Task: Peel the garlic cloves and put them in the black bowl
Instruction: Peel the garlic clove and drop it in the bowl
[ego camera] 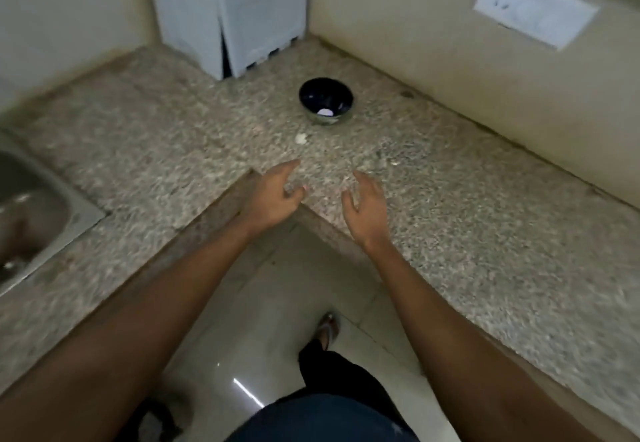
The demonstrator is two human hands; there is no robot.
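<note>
**Both hands empty at the counter corner, bowl beyond**

Left hand [273, 199] hung over the inner corner of the speckled stone counter [467, 220], fingers loosely spread and gripping nothing. My right hand [367, 206] sat just beside it, palm turned inward, fingers relaxed and slightly curled, also empty. The two hands were near each other but apart.

Past them, toward the wall, I saw the black bowl [313, 93] standing upright on the counter. One small white piece [325, 112] lay at its bottom; it looked like a peeled clove, though the blur kept me from being sure. A garlic clove [301, 139] lay on the stone between the bowl and my left hand, touching neither.

A white plastic box [228, 12] stood in the far corner. A steel sink [34, 206] sat at the left edge; I could not tell what was in it. A white wall socket [535, 8] was mounted on the right wall.
</note>
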